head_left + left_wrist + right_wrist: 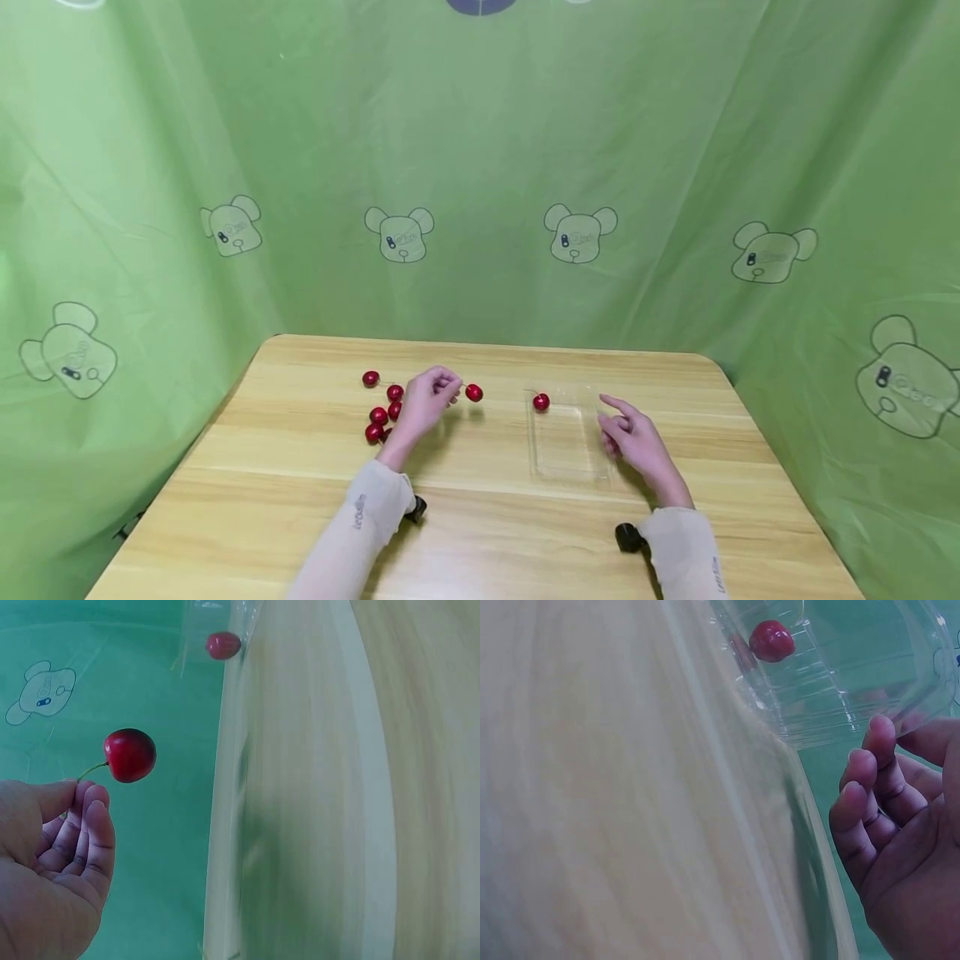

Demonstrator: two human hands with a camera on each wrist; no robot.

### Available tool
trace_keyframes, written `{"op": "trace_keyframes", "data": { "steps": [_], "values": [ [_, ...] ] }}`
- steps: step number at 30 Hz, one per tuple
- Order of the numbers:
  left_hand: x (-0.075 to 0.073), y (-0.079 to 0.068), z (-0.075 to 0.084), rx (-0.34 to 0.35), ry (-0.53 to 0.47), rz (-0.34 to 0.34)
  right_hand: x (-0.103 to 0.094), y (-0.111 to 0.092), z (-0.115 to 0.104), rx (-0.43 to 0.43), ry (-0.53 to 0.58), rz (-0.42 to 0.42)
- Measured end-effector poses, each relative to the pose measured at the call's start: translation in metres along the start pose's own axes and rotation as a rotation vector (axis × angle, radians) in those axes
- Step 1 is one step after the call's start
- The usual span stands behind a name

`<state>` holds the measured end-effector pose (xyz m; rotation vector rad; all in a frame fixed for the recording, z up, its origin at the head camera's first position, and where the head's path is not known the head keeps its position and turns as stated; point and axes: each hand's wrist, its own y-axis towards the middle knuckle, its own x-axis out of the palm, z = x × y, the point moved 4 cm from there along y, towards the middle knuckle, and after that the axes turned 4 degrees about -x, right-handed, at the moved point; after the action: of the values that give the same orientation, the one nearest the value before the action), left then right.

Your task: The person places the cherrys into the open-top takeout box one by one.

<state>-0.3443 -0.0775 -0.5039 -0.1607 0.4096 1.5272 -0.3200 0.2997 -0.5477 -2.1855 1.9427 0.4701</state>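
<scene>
Left hand (426, 404) is pinching a cherry (474, 392) by its stem, so the fruit hangs just off the fingertips (96, 806), lifted a bit above the counter (480, 533). Right behind that hand, on its outer side, sits a loose bunch of cherries (381, 410) on the wood, some partly hidden by the hand. Right hand (633, 437) isn't holding anything, fingers loosely curled with the index finger sticking out, parked just beside the right edge of a clear plastic tray (567, 454). Whether it actually touches the tray is hard to tell. Past its fingers, one cherry in the tray (541, 402) lies at the far end. Green cartoon-bear sheeting (480, 167) hangs behind everything.
</scene>
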Motion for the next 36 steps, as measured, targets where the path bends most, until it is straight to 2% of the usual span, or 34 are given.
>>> {"op": "trace_keyframes", "data": {
  "steps": [9,19,36],
  "values": [
    [0.025,0.005,0.01,0.019,-0.003,-0.046,0.002,0.001,-0.003,0.0,0.01,-0.004],
    [0.046,0.01,0.019,0.045,-0.011,-0.063,0.001,0.003,-0.004,0.011,0.035,-0.006],
    [0.081,0.012,0.028,0.039,-0.065,-0.107,0.001,0.001,-0.001,0.016,0.003,-0.009]
  ]
}}
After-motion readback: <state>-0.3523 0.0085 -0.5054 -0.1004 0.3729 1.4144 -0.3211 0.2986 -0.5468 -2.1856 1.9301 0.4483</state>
